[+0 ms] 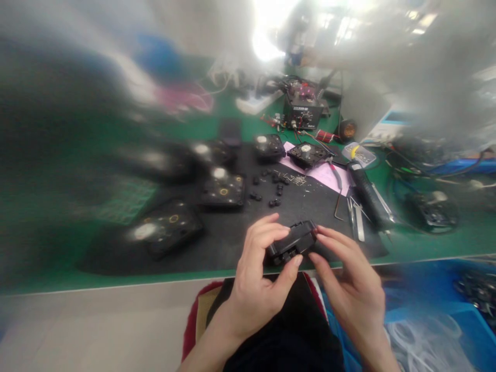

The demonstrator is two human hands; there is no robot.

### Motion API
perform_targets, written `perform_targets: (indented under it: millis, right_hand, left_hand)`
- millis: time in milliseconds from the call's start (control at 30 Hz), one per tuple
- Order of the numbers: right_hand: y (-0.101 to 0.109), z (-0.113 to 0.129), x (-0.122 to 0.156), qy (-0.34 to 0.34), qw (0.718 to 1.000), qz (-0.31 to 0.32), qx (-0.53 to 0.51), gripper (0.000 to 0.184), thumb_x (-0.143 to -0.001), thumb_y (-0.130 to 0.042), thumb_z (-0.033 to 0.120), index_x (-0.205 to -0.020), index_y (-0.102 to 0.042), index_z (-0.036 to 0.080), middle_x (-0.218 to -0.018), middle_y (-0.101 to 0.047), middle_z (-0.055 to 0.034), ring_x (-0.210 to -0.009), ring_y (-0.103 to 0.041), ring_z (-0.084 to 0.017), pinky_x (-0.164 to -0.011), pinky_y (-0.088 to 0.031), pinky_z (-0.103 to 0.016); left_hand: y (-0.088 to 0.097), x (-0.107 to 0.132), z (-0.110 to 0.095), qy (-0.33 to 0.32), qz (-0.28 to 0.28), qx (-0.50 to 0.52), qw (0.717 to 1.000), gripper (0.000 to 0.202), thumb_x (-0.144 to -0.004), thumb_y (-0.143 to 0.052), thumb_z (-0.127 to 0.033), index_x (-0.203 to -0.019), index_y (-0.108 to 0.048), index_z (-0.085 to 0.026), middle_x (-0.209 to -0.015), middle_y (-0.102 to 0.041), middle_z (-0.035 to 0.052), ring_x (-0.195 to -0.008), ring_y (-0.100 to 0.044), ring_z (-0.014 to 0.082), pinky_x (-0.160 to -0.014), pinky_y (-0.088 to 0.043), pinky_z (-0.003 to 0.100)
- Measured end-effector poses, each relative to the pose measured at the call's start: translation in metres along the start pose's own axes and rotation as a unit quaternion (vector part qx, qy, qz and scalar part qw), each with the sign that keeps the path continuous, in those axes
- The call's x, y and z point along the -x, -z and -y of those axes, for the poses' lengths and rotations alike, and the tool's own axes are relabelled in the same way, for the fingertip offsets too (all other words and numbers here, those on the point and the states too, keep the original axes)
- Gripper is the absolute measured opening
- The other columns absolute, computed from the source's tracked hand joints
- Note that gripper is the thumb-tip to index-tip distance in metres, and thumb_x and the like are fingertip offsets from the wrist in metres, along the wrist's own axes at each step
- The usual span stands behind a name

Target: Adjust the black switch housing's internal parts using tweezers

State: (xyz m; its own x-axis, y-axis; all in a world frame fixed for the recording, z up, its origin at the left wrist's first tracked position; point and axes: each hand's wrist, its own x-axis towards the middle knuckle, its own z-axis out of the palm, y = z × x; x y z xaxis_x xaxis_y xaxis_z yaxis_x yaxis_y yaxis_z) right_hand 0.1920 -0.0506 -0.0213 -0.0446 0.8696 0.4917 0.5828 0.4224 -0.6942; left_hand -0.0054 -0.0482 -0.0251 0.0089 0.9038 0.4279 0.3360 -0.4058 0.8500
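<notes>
At lower centre, near the table's front edge point(116, 284), the left hand point(258, 276) pinches a black plastic housing point(296, 240), the right hand point(351, 284) meets its right end, grip unclear, and black mat point(227, 237) stretches leftward.

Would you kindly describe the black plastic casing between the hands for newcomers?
On the green tabletop lies a flat black mat. Near its front edge, between the left hand and right hand, is the boxy black plastic casing, the only one held.
</notes>
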Motion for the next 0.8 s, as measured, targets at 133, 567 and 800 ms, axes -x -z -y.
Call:
perform_targets:
  millis: [133,567,800]
  right_hand:
    - [0.031,-0.027,0.001,-0.075,0.975,-0.089,0.188,0.024,-0.102,-0.070,0.035,-0.123,-0.074,0.024,-0.117,-0.077,-0.0062,-0.100,-0.074,-0.020,-0.089,-0.058,-0.034]
    - [0.051,-0.075,-0.005,-0.152,0.917,-0.018,0.367,0.035,-0.105,-0.055,0.050,-0.102,-0.076,0.021,-0.100,-0.075,-0.0085,-0.088,-0.070,-0.023,-0.072,-0.043,-0.033]
    - [0.048,-0.084,-0.010,-0.188,0.916,-0.065,0.347,0.032,-0.097,-0.066,0.050,-0.099,-0.076,0.020,-0.093,-0.078,-0.0084,-0.083,-0.071,-0.025,-0.075,-0.045,-0.036]
  left_hand:
    - [0.000,0.001,0.004,-0.024,-0.007,-0.011,1.000,0.044,-0.100,-0.070,-0.013,-0.139,-0.054,-0.024,-0.140,-0.061,0.0137,-0.149,-0.050,0.0340,-0.121,-0.051,0.063]
    - [0.002,0.011,0.005,-0.152,-0.062,-0.214,0.963,0.045,-0.090,-0.081,-0.003,-0.125,-0.071,-0.028,-0.143,-0.063,0.0079,-0.136,-0.064,0.0336,-0.116,-0.059,0.060]
    - [0.000,0.012,-0.005,-0.147,-0.073,-0.206,0.965,0.042,-0.089,-0.079,0.000,-0.121,-0.075,-0.028,-0.139,-0.065,0.0058,-0.131,-0.067,0.0300,-0.117,-0.060,0.057]
